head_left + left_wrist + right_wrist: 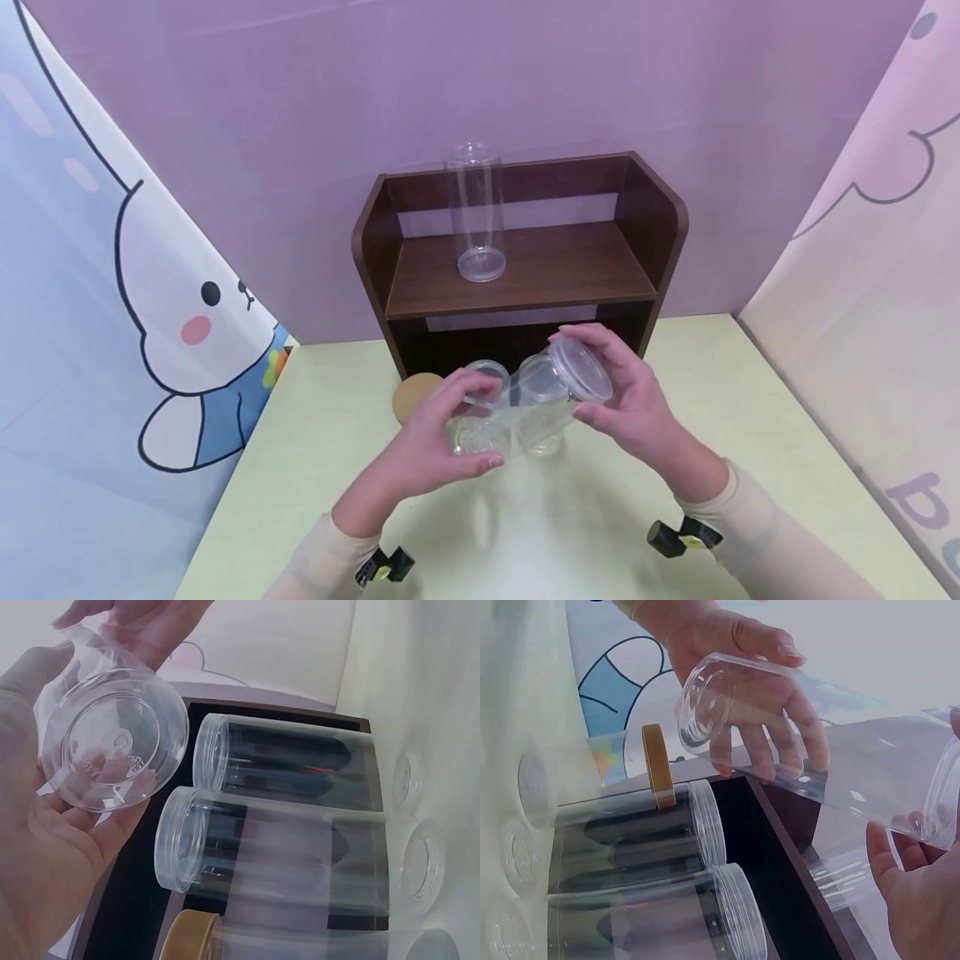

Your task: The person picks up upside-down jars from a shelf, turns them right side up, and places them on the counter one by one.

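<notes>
- I am holding a tall clear plastic cylindrical jar [847,746] tilted in the air, in front of the shelf unit and above the table, its lidded end toward my right.
- My left hand [431,437] is wrapping around the base end, fingers curving along one side and thumb lying apart from them on the other.
- My right hand [633,400] is gripping the opposite end at the round translucent lid [583,369], fingers on the far side of the rim and thumb on the near side.
- Two upright clear jars with clear lids, the left one [289,851] and the right one [300,761], are standing side by side on the pale yellow-green table [750,425], just in front of the dark brown wooden shelf unit [570,271].
- A clear jar with a flat tan lid [658,765] is standing just left of those two.
- Another tall clear cylinder [476,208] is standing upright on the upper shelf, left of its middle.
- A small black camera is sitting on each wrist, the left [386,567] and the right [682,537], over cream sleeves [787,542].
- A plain purple backdrop [300,125] is hanging behind the unit.
</notes>
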Available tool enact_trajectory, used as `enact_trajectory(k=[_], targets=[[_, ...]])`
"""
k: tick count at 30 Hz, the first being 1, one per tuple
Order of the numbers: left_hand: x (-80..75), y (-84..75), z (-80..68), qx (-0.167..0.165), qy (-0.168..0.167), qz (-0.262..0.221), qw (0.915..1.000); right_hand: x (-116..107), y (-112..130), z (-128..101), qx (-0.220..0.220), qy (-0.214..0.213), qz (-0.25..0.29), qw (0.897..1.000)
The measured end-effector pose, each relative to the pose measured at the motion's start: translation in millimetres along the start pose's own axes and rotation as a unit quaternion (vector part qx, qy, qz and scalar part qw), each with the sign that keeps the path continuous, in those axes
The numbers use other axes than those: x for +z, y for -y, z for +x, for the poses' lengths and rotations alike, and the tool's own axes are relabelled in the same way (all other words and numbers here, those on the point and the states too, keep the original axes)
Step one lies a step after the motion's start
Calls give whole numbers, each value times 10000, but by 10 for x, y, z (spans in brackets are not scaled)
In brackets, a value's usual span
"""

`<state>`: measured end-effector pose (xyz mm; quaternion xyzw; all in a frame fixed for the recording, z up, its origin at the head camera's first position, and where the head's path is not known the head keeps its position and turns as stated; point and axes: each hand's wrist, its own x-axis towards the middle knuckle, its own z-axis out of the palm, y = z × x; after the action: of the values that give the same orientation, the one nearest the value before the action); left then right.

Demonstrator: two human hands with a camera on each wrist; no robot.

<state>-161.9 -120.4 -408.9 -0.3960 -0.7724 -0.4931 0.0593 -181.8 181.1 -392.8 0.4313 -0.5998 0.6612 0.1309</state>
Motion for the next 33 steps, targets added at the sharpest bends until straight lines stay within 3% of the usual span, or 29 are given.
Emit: enact_trajectory(k=[6, 21, 33], targets=[[57, 0, -6, -210, -2, 8, 9998, 53, -36, 5, 31, -2, 263, 9996], [173, 56, 1, -369, 131, -241, 9989, 120, -34, 5, 139, 104, 96, 9998], [157, 28, 16, -46, 383, -144, 9992, 79, 14, 15, -165, 207, -317, 9991]])
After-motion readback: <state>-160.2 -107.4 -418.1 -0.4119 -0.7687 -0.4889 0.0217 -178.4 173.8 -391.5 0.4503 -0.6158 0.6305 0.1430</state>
